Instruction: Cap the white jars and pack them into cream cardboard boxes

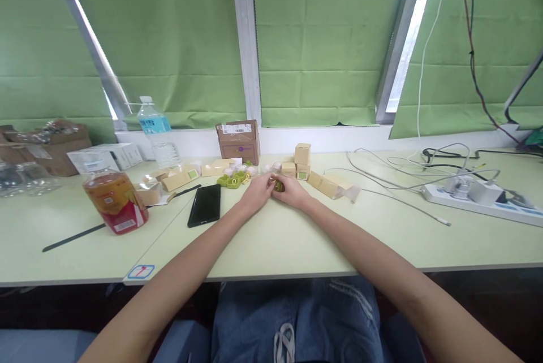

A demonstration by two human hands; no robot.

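My left hand and my right hand meet over the middle of the table, fingers closed around a small olive-green piece. Most of that piece is hidden by the fingers, so its kind is unclear. Left of the hands lie olive-green moulded pieces with small pale round items among them. Just beyond the right hand, a small cardboard box is stacked on another, with one more beside them. An opened cardboard carton lies to the right.
A black phone, a bottle of reddish drink and a clear water bottle stand or lie leftward. A brown box is at the back. White cables and a power strip occupy the right side.
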